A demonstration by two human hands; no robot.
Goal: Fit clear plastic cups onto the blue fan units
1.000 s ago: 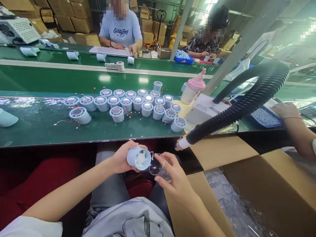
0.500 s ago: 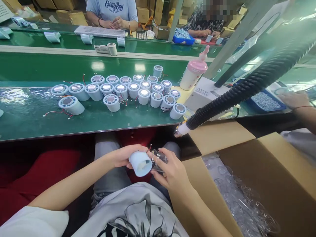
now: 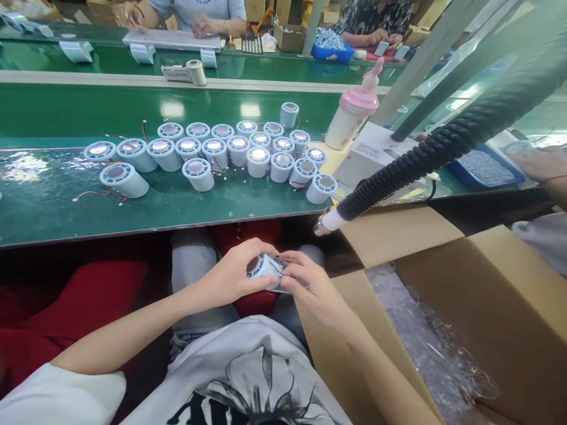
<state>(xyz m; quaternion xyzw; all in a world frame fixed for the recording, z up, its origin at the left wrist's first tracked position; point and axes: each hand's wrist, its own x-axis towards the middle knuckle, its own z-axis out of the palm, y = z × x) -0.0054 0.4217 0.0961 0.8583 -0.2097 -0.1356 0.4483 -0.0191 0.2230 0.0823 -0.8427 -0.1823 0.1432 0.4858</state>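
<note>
My left hand point(image 3: 241, 268) is wrapped round a light blue cylindrical housing point(image 3: 266, 268), whose slotted round end faces up and left. My right hand point(image 3: 305, 280) grips a clear plastic cup-like part point(image 3: 280, 288) against the housing's other end. Most of that clear part is hidden by my fingers. Thin wires show where the two parts meet. Both hands are above my lap, just in front of the bench edge. Several similar blue housings point(image 3: 198, 175) with red and black wires stand in a group on the bench.
A cardboard box point(image 3: 443, 283) holding clear plastic parts point(image 3: 425, 342) is open at my right. A black corrugated hose point(image 3: 411, 156) slants over the bench, its nozzle near my hands. A pink-lidded bottle point(image 3: 352, 118) stands behind. Co-workers sit across the green conveyor point(image 3: 110, 109).
The blue housing has turned so its slotted end shows instead of its open end. The clear part is now against it, and my left hand has moved over the housing.
</note>
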